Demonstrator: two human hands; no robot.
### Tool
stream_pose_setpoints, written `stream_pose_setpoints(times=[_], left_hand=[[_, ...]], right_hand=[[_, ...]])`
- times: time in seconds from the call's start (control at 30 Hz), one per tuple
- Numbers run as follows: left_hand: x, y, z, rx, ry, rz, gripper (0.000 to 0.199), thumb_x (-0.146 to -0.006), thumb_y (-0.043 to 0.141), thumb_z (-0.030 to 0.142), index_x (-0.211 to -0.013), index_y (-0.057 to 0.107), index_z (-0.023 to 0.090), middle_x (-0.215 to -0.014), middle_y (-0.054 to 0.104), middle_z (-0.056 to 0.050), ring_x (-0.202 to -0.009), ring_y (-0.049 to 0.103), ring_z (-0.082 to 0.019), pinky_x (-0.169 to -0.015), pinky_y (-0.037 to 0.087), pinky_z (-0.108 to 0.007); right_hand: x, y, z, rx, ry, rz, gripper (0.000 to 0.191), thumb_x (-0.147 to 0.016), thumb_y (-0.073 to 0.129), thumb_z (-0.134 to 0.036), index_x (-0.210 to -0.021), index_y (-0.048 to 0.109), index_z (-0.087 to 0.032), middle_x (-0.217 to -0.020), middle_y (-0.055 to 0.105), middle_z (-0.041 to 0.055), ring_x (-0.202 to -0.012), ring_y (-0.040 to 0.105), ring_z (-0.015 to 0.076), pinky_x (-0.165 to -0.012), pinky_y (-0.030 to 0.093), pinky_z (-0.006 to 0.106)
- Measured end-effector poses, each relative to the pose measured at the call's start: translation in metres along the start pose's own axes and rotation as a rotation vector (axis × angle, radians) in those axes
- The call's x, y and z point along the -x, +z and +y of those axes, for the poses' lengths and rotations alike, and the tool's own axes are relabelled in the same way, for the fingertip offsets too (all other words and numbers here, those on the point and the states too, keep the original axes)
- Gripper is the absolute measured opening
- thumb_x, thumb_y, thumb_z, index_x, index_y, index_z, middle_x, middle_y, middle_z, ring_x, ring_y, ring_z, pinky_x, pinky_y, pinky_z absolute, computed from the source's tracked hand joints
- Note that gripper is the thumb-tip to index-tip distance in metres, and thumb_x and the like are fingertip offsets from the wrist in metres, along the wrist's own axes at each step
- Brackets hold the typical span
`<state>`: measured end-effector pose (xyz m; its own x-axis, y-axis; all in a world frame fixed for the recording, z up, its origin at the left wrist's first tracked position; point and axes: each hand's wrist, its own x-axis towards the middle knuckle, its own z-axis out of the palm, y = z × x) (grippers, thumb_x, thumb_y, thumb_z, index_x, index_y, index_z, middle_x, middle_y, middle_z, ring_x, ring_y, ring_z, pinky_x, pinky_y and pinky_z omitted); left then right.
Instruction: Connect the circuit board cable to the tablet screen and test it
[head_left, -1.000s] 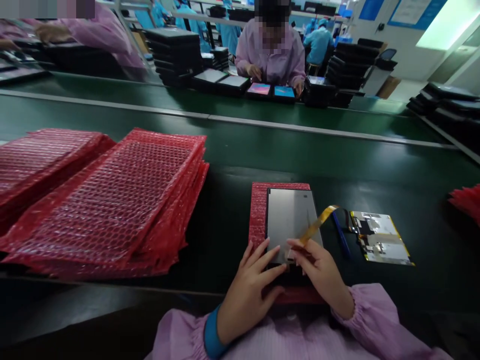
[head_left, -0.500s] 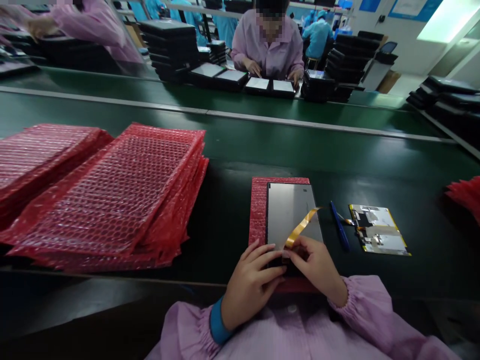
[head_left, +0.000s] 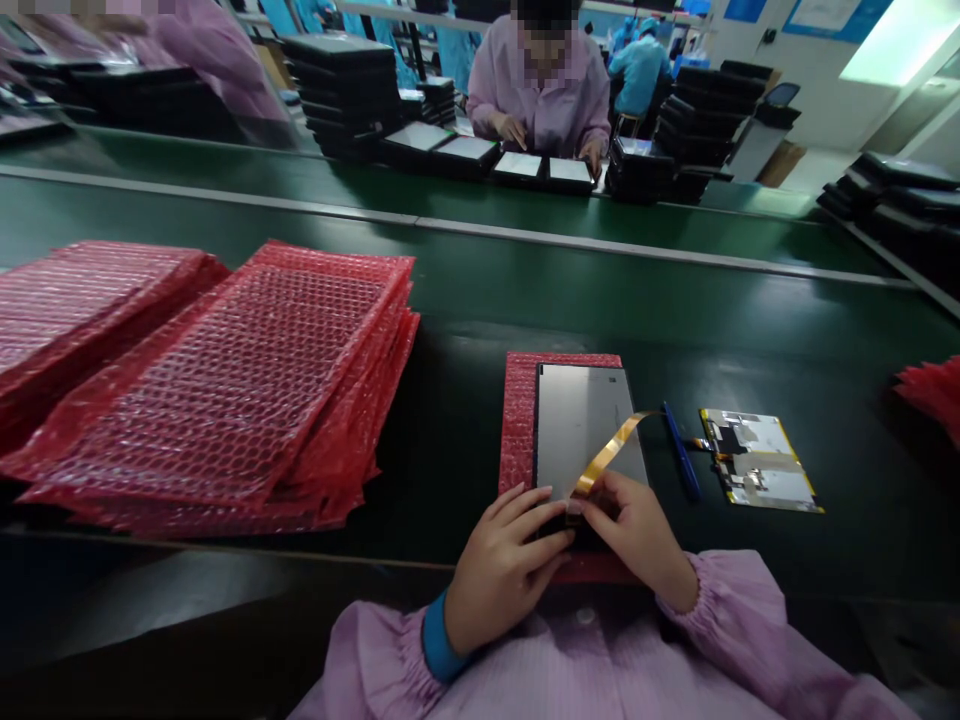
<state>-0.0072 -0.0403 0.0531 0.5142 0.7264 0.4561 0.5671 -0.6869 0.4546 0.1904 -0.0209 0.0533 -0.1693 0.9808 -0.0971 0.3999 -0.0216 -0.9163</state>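
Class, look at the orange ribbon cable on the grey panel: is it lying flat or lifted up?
Lifted. The ribbon cable arches above the grey panel from the fingertips of both hands, right and left, toward the circuit board.

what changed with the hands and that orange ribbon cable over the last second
The right hand drew in toward the left hand, so both now meet at the near edge of the display panel, pinching the base of the ribbon cable. The cable's far end dropped lower and flatter across the panel. The panel, the red bubble wrap sheet under it, the blue pen and the circuit board stayed put.
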Motion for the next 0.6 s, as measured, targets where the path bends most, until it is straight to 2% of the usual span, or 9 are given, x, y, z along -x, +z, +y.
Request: stream_pose_setpoints(times=[0.33, 0.6], left_hand=[[-0.0002, 0.0014, 0.0004, -0.024, 0.013, 0.018, 0.019, -0.089, 0.059, 0.021, -0.1, 0.073, 0.027, -0.118, 0.071, -0.001, -0.117, 0.062, -0.023, -0.099, 0.053, -0.047], [0.0001, 0.0008, 0.0013, -0.017, 0.011, 0.019, 0.02, -0.088, 0.06, 0.019, -0.101, 0.073, 0.027, -0.118, 0.072, -0.001, -0.116, 0.062, -0.025, -0.099, 0.053, -0.047]], right_hand=[[0.0003, 0.0008, -0.0001, 0.012, 0.008, 0.022, 0.022, -0.084, 0.062, -0.038, -0.089, 0.066, -0.017, -0.082, 0.072, 0.007, -0.074, 0.066, 0.0216, -0.072, 0.053, 0.032], [0.0011, 0.0004, -0.0029, 0.027, -0.002, 0.015, 0.017, -0.084, 0.062, -0.035, -0.085, 0.065, -0.018, -0.078, 0.07, 0.0045, -0.069, 0.064, 0.0195, -0.065, 0.049, 0.029]])
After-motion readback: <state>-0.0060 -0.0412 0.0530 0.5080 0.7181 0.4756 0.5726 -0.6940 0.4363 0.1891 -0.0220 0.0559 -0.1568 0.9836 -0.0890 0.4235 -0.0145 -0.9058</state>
